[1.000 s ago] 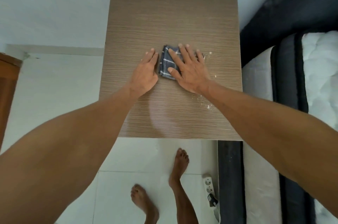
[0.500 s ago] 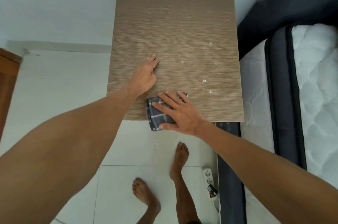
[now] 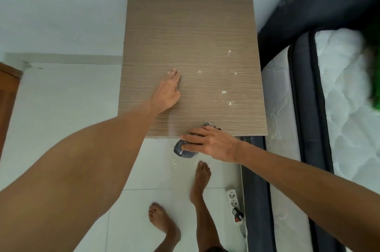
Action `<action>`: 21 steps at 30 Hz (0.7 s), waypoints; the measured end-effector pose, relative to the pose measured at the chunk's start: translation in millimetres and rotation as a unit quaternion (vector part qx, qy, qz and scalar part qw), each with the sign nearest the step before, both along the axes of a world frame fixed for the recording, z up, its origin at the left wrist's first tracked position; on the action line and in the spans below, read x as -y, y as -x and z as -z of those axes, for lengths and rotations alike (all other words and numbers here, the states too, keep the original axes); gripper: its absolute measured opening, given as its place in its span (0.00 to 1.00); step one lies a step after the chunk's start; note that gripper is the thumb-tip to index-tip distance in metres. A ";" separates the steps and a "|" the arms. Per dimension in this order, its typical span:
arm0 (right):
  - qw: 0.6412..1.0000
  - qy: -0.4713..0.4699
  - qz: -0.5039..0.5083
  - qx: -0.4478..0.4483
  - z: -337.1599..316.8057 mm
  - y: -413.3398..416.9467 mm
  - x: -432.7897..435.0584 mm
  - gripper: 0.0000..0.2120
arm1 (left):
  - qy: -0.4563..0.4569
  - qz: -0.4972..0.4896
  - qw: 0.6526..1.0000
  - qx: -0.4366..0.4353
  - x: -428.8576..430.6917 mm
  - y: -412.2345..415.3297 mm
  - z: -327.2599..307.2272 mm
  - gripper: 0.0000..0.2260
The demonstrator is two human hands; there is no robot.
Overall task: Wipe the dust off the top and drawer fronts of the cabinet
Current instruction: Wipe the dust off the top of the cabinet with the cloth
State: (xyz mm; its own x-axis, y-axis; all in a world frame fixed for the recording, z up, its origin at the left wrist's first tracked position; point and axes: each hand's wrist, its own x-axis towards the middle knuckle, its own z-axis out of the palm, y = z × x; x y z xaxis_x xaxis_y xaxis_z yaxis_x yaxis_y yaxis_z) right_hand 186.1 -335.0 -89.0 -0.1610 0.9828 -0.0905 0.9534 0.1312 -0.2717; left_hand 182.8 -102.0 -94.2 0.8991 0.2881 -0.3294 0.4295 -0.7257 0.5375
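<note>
The cabinet top (image 3: 191, 42) is a light brown wood-grain panel seen from above. White dust specks (image 3: 223, 92) lie on its right half. My left hand (image 3: 167, 92) rests flat on the top near its left side, fingers together. My right hand (image 3: 211, 143) is at the front edge of the top, gripping a dark grey checked cloth (image 3: 183, 150) that hangs past the edge over the floor. The drawer fronts are hidden below the top.
A mattress (image 3: 339, 97) with a dark border stands close against the cabinet's right side. A white power strip (image 3: 233, 198) with a plug lies on the white tiled floor near my bare feet (image 3: 202, 177). A brown wooden piece (image 3: 8, 87) is at the left edge.
My right hand has dragged the cloth from the middle of the top toward me, down to and past the front edge. My left hand stays pressed on the top.
</note>
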 end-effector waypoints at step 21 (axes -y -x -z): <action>0.892 -0.077 0.434 -0.102 -26.0 -345.0 -107.2 0.26 | -0.137 0.030 0.990 0.000 14.7 -138.7 21.4 0.27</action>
